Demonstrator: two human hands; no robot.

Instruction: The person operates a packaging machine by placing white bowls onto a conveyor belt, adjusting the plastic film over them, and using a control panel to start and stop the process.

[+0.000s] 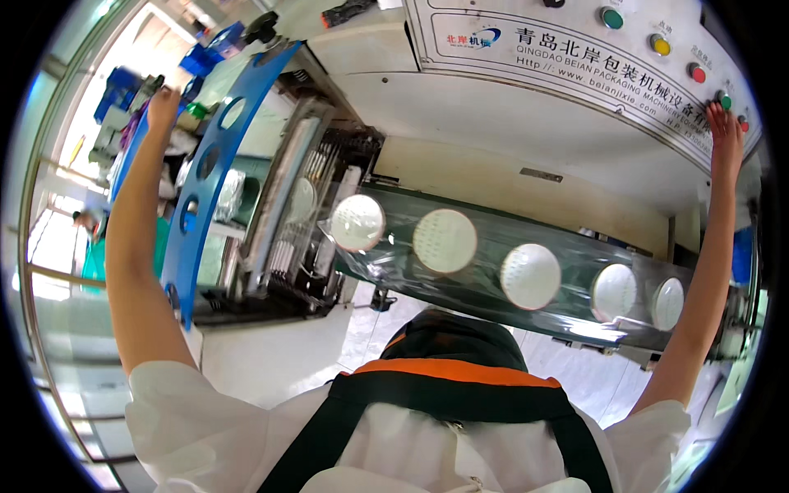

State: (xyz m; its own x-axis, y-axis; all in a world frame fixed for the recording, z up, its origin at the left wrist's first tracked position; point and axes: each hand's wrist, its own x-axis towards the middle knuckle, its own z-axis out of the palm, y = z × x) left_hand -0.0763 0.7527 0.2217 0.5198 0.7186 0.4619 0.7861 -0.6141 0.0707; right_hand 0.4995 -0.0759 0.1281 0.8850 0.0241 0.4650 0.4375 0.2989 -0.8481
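My right hand (726, 132) is raised at the far right, its fingertips at a green push button (723, 100) on the machine's control panel (573, 80). Stretched out to the upper left, my left hand (164, 108) is beside a blue panel edge; its fingers look bent, and whether it grips anything cannot be told. Between my arms runs a dark green conveyor belt (394, 274) under clear plastic film. Several round, pale, disc-like items lie in a row under the film, among them a disc (445, 241) near the middle and a disc (531, 276) to its right.
A blue guard with round holes (209, 161) stands left of the machine's open roller section (308, 203). Above it sits a black knob (262, 28). Blue bins (117, 92) are at the upper left. A person in green (94, 252) is visible far left, behind the frames.
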